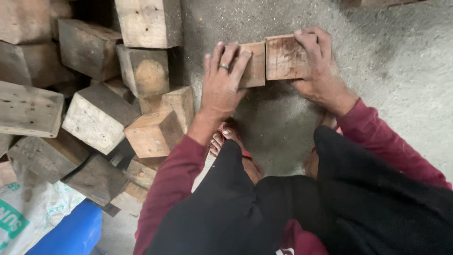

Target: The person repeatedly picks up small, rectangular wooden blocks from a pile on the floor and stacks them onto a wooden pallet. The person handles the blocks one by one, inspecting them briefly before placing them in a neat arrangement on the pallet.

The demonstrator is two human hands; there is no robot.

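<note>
Two wooden blocks (271, 61) edge-to-edge, floor (401, 61) beyond.

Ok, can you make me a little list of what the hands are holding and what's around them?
left hand: fingers over a small reddish-brown wooden block
right hand: gripping a second reddish-brown wooden block
blocks: side by side, touching
surface: grey sawdust-covered floor
left of the hands: pile of weathered grey-brown wooden offcuts
bottom left: white printed woven sack

White woven sack (33, 210) with green print, bottom-left corner, beside blue container (71, 236)
</note>
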